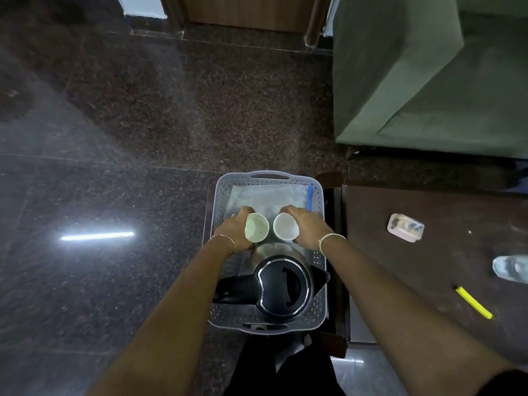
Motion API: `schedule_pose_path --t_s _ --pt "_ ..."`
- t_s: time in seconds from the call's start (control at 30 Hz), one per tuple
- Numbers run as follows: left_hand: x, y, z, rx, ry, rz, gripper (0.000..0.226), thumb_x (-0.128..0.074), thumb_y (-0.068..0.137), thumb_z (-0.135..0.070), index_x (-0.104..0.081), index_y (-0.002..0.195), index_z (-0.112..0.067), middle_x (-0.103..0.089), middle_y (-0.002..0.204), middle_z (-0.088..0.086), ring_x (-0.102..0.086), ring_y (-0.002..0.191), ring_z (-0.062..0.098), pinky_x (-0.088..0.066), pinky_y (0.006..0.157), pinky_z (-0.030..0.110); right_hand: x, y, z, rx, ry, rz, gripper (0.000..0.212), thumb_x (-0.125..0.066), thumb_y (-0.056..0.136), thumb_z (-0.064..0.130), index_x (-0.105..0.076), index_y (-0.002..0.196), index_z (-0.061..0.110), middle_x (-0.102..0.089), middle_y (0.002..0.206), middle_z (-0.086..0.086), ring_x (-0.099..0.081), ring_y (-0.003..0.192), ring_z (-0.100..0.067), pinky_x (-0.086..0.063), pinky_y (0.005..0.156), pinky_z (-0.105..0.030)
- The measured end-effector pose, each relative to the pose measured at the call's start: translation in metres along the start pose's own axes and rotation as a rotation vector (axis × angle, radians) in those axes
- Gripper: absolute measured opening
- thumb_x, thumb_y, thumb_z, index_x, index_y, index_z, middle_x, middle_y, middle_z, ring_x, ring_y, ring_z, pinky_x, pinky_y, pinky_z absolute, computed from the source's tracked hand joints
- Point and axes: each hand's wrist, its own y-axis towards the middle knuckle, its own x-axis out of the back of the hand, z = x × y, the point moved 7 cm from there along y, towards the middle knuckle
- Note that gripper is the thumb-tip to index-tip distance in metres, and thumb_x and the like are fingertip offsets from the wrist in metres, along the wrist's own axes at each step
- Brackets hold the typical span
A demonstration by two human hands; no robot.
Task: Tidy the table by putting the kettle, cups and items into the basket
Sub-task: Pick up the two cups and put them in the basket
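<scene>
Cups point(256, 227) in both hands point(234, 228), over basket point(221, 201)

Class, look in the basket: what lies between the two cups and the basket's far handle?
In the head view, a clear plastic bag with a blue strip lies flat between the cups and the far handle of the basket.

The clear bottle point(511, 267) on the table is chopped off by the right edge, so only one end shows. The small plastic box point(405, 227) is too blurry to read what's inside. The kettle point(281, 287) and both arms hide most of the basket point(218, 201) floor.
</scene>
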Motion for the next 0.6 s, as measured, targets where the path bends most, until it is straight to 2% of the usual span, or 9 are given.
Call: schedule_pose_path --t_s 0.17,0.27,0.37,0.5,0.6 --pt "0.000 0.003 -0.004 -0.014 0.025 0.011 0.079 -0.080 0.065 -0.014 -0.036 0.130 -0.020 -0.057 0.120 0.018 -0.057 0.110 0.037 -0.048 0.086 0.040 -0.005 0.002 -0.006 0.004 0.037 -0.021 0.074 -0.078 0.075 0.011 -0.042 0.140 0.021 -0.054 0.137 -0.009 -0.052 0.125 -0.031 -0.042 0.102 -0.039" --pt "0.002 0.000 -0.008 0.010 0.116 0.043 0.083 -0.079 0.065 -0.012 -0.036 0.135 -0.023 -0.055 0.126 0.017 -0.054 0.116 0.037 -0.048 0.094 0.046 0.001 -0.005 -0.006 0.007 0.054 -0.029 0.084 -0.075 0.076 0.006 -0.034 0.148 0.022 -0.045 0.148 -0.005 -0.044 0.135 -0.027 -0.035 0.109 -0.036" --pt "0.012 -0.005 -0.014 0.050 0.166 0.054 0.079 -0.073 0.074 -0.012 -0.034 0.142 -0.024 -0.052 0.134 0.015 -0.052 0.120 0.036 -0.047 0.098 0.041 0.014 -0.019 -0.001 0.037 0.087 -0.041 0.092 -0.075 0.076 0.007 -0.025 0.152 0.020 -0.035 0.155 -0.004 -0.037 0.140 -0.026 -0.033 0.111 -0.034" --pt "0.035 -0.008 -0.046 0.074 -0.002 -0.062 0.067 -0.059 0.082 -0.006 -0.037 0.143 -0.022 -0.048 0.142 0.010 -0.052 0.123 0.031 -0.046 0.099 0.035 0.041 -0.050 -0.005 0.047 0.159 -0.144 0.088 -0.066 0.078 0.007 -0.021 0.153 0.021 -0.027 0.158 -0.006 -0.031 0.144 -0.026 -0.034 0.113 -0.037" --pt "0.048 -0.006 -0.092 0.004 -0.080 -0.200 0.052 -0.059 0.083 -0.010 -0.051 0.133 -0.019 -0.056 0.136 0.006 -0.055 0.119 0.027 -0.044 0.096 0.032 0.063 -0.075 -0.025 0.011 0.215 -0.251 0.081 -0.061 0.082 0.008 -0.022 0.153 0.019 -0.026 0.159 -0.007 -0.022 0.148 -0.025 -0.030 0.116 -0.038"
